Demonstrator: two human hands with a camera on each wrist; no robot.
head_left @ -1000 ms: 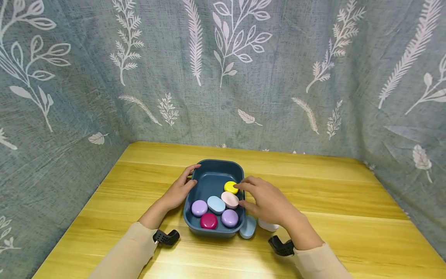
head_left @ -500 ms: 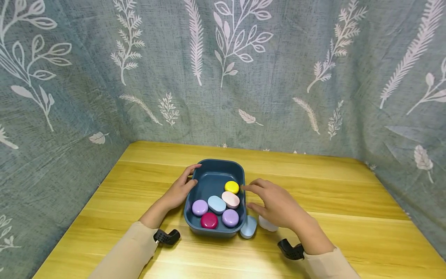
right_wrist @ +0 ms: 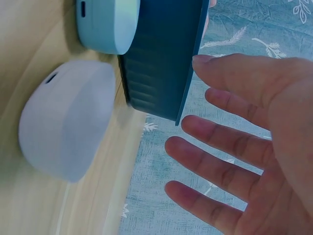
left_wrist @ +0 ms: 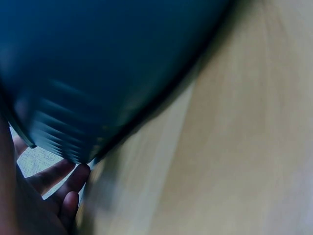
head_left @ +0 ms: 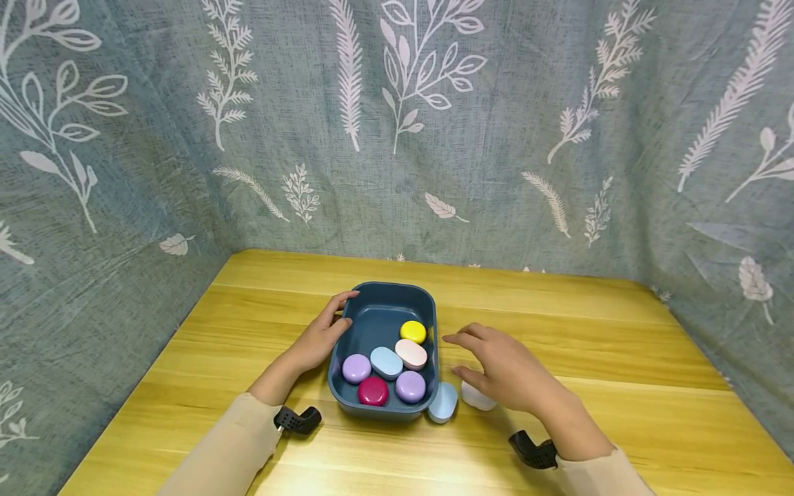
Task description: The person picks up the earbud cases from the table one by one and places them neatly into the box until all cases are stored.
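Observation:
A dark blue plastic bin (head_left: pixel 384 414) stands on the table. My left hand (head_left: pixel 317 342) grips its left rim, the thumb and a fingertip over the edge; in the left wrist view other fingers touch the ribbed outer wall. Inside lie smooth rounded cases: a yellow one (head_left: pixel 413 332), a pale pink one (head_left: pixel 411 354), a light blue one (head_left: pixel 387 363), two lilac ones (head_left: pixel 356 368) and a crimson one (head_left: pixel 373 391). My right hand (head_left: pixel 505 365), fingers spread and holding nothing, hovers just right of the bin, above a white case (head_left: pixel 477 397).
A second light blue case (head_left: pixel 443 403) lies against the bin's lower right corner, beside the white one; both show a small dark slot in the right wrist view. The wooden table (head_left: pixel 595 331) ends at a leaf-patterned curtain (head_left: pixel 372 193) behind and at both sides.
My right hand has drawn back from over the yellow and pink cases to the right, out past the bin's rim. The left hand and the bin have stayed put.

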